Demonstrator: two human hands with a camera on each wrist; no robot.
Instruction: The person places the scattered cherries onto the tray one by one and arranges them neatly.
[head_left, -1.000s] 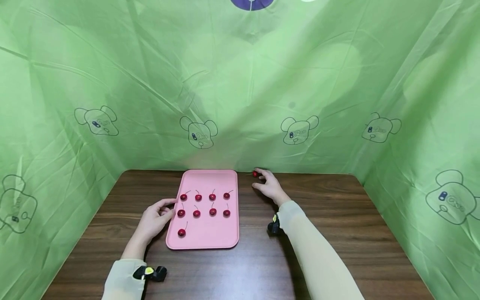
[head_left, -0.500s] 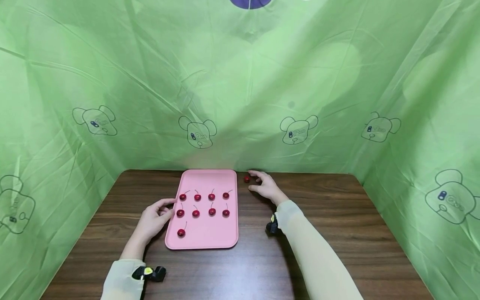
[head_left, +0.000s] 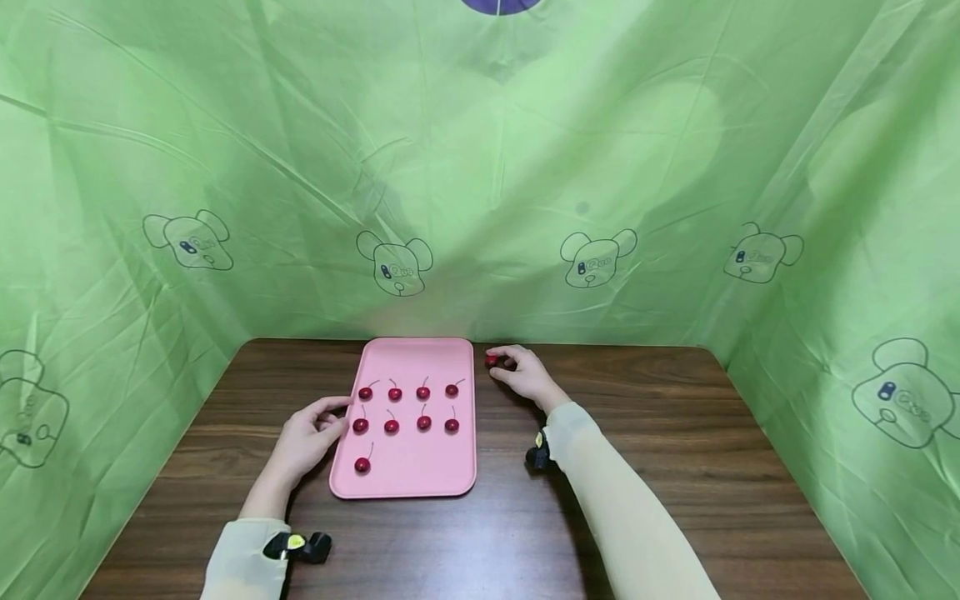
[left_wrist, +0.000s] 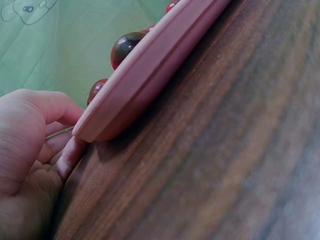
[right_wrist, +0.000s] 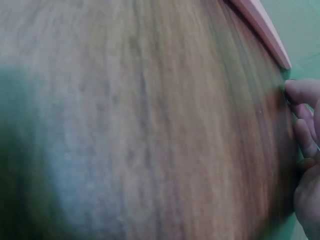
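In the head view a pink tray (head_left: pixel 405 487) lies on the table with several red cherries on it, stems mostly upward. Two rows run across its middle, and a single cherry (head_left: pixel 362 465) sits near the front left corner. My left hand (head_left: pixel 306 437) rests with index finger and thumb at the tray's left rim; the left wrist view shows those fingertips right at the pink rim (left_wrist: pixel 135 90). Beyond the tray's right side, near the table's back edge, my right hand (head_left: pixel 528 377) pinches a cherry (head_left: pixel 491 361) between thumb and index finger. The right wrist view does not show that cherry clearly.
The dark wooden table (head_left: pixel 675 467) extends to the right of the tray and in front of it. A green printed cloth (head_left: pixel 495 183) rises directly behind the table and along both sides. Each wrist wears a small black camera (head_left: pixel 300 547).
My right hand has drawn the loose cherry left and slightly nearer, toward the tray, and its thumb and index finger have closed on it. My left hand stays at the rim.
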